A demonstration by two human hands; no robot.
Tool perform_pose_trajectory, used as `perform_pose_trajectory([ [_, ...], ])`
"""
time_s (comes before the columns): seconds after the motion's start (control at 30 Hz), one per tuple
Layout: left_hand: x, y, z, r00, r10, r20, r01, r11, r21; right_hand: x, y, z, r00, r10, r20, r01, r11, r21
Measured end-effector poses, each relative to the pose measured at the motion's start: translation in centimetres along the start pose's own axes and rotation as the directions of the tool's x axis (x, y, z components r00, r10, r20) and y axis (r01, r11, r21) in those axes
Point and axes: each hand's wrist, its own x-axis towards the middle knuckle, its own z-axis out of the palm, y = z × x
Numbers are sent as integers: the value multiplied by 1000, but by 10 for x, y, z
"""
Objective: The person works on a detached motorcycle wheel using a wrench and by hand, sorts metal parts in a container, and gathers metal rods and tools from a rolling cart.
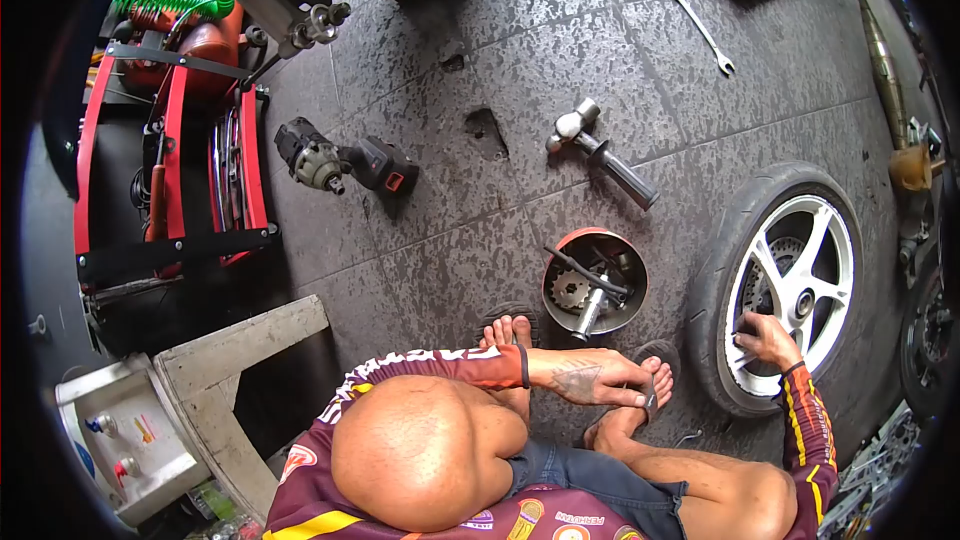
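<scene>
My left hand (600,380) hangs palm down over the ankle and sandal of my right foot (658,380), its fingers loosely extended. My right hand (770,342) is at the white-rimmed wheel (822,285), over the near left part of the rim. Its fingers are curled together, with something small and dark at the fingertips that I cannot make out. The wheel's black tyre (712,290) leans at a tilt on the floor. To the left of the wheel, a round tin (645,295) holds a sprocket (570,290), a socket tool and dark bars.
A hammer (625,180) lies beyond the tin, and an impact wrench (318,162) lies farther left. A spanner (705,32) is at the upper right. On the left are a red tool rack (173,160) and a wooden stool (245,340).
</scene>
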Motion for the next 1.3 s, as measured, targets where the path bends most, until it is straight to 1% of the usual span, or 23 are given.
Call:
perform_pose_trajectory([
  [0.07, 3, 0, -3, 1000, 4, -4, -4, 999, -49, 1, -8, -8, 995, 53, 89, -52, 999, -17],
  [0.1, 5, 5, -8, 999, 46, -20, -47, 998, -45, 5, -6, -9, 995, 54, 89, -53, 998, -18],
  [0.17, 9, 12, -15, 995, 89, -39, -91, 995, -45, 12, 7, -6, 981, 96, 168, -77, 990, -120],
  [0.2, 11, 14, -17, 990, 131, -54, -136, 985, -105, 14, 5, -2, 965, 180, 189, -150, 975, -162],
  [0.23, 13, 14, -19, 983, 171, -70, -180, 970, -164, 16, 4, -5, 964, 180, 194, -150, 975, -162],
  [0.3, 14, 12, -20, 985, 158, -67, -167, 973, -159, 19, 4, -10, 959, 131, 250, -87, 980, -180],
  [0.37, 15, 9, -20, 989, 142, -49, -147, 980, -136, 22, 12, -9, 960, 100, 260, -57, 984, -169],
  [0.4, 15, 9, -20, 989, 141, -51, -147, 979, -139, 23, 10, -13, 955, 94, 281, -64, 992, -112],
  [0.47, 14, 10, -19, 981, 166, -99, -172, 983, -58, 24, 3, -20, 944, 102, 313, -106, 994, -7],
  [0.5, 14, 10, -19, 981, 166, -102, -172, 983, -58, 24, 3, -20, 943, 101, 316, -104, 995, -9],
  [0.57, 13, 8, -20, 992, 122, -27, -124, 984, -125, 22, 4, -20, 964, 50, 261, -51, 999, -5],
  [0.67, 16, 6, -16, 992, 121, -38, -126, 978, -167, 20, 8, -18, 973, 32, 229, -28, 999, -22],
  [0.77, 20, 5, -15, 993, 107, -46, -111, 987, -114, 15, 9, -16, 980, 36, 196, -28, 999, -40],
  [0.8, 22, 7, -14, 992, 99, -81, -107, 990, -95, 13, 6, -17, 983, 25, 181, -23, 1000, -15],
  [0.83, 24, 9, -14, 995, 82, -60, -86, 994, -69, 12, 9, -16, 985, 21, 171, -17, 999, -28],
  [0.9, 25, 15, -16, 1000, 13, 4, -12, 995, -96, 12, 12, -17, 982, -74, 175, 81, 996, -35],
  [0.93, 27, 8, -9, 998, 44, -45, -49, 994, -102, 14, 13, -18, 978, -75, 197, 86, 995, -45],
  [1.03, 28, 8, -5, 999, 12, -34, -15, 997, -74, 17, 12, -20, 967, -110, 229, 141, 982, -123],
  [1.1, 30, 10, -3, 999, 6, -50, -9, 998, -64, 15, 15, -20, 964, -118, 238, 150, 981, -123],
  [1.17, 31, 10, 0, 997, 22, -80, -30, 995, -100, 17, 25, -16, 952, -190, 241, 234, 957, -172],
  [1.2, 32, 11, 1, 997, 0, -77, -6, 997, -83, 19, 23, -16, 932, -224, 287, 283, 941, -184],
  [1.23, 33, 13, 2, 997, -13, -72, 6, 996, -89, 20, 21, -18, 924, -188, 334, 278, 929, -243],
  [1.3, 32, 16, 3, 997, -42, -63, 36, 995, -92, 31, 19, -21, 888, -182, 422, 346, 869, -353],
])
